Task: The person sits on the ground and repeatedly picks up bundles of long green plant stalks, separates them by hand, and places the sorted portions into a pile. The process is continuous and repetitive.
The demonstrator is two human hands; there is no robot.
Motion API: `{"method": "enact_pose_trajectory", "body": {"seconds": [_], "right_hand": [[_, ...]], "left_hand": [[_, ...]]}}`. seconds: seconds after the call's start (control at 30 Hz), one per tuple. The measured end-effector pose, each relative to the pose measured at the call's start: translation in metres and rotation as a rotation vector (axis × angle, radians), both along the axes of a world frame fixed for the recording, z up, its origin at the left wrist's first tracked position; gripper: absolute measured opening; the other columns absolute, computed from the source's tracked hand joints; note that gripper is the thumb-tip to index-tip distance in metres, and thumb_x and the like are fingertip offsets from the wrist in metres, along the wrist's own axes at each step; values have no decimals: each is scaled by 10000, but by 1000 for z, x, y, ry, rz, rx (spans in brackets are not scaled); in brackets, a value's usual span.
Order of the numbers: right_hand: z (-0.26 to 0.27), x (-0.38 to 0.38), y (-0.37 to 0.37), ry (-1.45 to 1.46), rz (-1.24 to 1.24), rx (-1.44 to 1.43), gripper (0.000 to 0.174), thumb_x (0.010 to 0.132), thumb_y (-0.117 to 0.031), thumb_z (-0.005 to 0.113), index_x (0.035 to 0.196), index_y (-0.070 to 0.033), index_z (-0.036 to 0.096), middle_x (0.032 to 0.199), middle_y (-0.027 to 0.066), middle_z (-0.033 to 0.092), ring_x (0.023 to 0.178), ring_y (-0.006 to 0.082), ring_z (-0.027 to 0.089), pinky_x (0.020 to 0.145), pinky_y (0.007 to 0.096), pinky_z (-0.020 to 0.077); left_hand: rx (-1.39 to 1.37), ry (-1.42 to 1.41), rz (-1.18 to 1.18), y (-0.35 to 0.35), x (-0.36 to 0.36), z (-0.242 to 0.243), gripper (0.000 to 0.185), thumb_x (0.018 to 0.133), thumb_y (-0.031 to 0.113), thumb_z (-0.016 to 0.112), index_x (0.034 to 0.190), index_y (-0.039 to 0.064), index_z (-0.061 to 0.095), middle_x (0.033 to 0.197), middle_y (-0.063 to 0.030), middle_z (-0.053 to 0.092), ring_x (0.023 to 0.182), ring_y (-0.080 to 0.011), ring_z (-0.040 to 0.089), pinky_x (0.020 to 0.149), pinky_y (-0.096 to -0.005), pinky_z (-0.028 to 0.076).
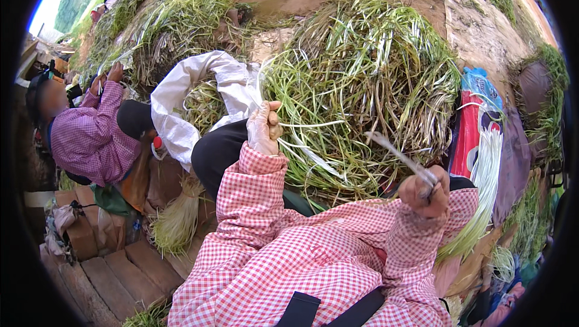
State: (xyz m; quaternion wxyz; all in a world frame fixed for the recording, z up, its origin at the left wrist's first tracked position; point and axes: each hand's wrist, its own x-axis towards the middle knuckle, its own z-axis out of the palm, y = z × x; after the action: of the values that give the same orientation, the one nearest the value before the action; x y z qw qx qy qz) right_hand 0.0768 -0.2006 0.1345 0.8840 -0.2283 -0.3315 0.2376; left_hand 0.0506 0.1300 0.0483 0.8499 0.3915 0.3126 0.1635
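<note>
My left hand (263, 128), in a thin translucent glove, grips a pale plant stalk (312, 124) that sticks out to the right of the fingers. More pale stalk or leaf rises above the same hand. At the right, my right hand (425, 191) is closed around a thin grey tool (400, 155), blurred, pointing up and left; its exact kind cannot be told. Beyond both hands lies a large heap of green leafy stalks (362, 87) with brownish ends. Beside my right arm hangs a bundle of peeled white stalks (486, 159) with yellow-green tips.
A co-worker in a purple checked smock (90, 137) sits at the left, hands raised. Between us is a white woven sack (174, 100). Another stalk bundle (178, 218) lies near brown bricks (113, 281). A red and blue printed bag (470, 123) is at the right; another heap (181, 33) lies beyond.
</note>
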Motion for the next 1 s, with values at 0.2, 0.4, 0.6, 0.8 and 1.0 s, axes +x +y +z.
{"method": "enact_pose_trajectory", "body": {"seconds": [0.2, 0.4, 0.6, 0.8, 1.0], "right_hand": [[-65, -9, 41, -635, -251, -1831, 251, 828, -111, 638, 1072, -57, 625, 1023, 111, 577, 902, 214, 548, 810, 360, 400], [-55, 8, 96, -708, -607, -1364, 452, 885, -382, 560, 1203, -62, 572, 1216, 141, 543, 1152, 290, 457, 1002, 426, 315], [-108, -3, 118, -561, -404, -1221, 222, 884, -143, 582, 1066, -17, 600, 913, 126, 616, 813, 265, 589, 713, 361, 466], [-94, -7, 119, -276, 87, -1229, 264, 966, -242, 481, 1097, -34, 579, 755, 82, 555, 708, 164, 515, 624, 293, 437], [-109, 113, 76, -17, -792, -1571, 272, 904, -280, 570, 1043, -48, 593, 964, 114, 611, 836, 242, 590, 768, 366, 497]], "left_hand": [[2, -15, -35, -1, -3, 8, 290, 977, 283, 468, 975, 27, 606, 613, 18, 525, 390, -51, 321, 338, -194, 223], [-223, -88, -156, -12, -1, -1, 325, 979, 317, 458, 1018, 24, 595, 643, 28, 552, 392, -34, 335, 354, -188, 250], [-295, -64, -159, -24, 4, 7, 351, 929, 351, 552, 1025, 17, 598, 645, 24, 565, 420, -38, 404, 352, -181, 271], [-419, -150, -25, -39, 9, 6, 287, 947, 316, 522, 1039, 54, 596, 638, 34, 527, 661, -116, 516, 531, -269, 425], [-386, -276, 8, -30, 22, 10, 304, 954, 280, 514, 1076, 16, 601, 568, 30, 416, 378, -55, 273, 339, -208, 222]]}}
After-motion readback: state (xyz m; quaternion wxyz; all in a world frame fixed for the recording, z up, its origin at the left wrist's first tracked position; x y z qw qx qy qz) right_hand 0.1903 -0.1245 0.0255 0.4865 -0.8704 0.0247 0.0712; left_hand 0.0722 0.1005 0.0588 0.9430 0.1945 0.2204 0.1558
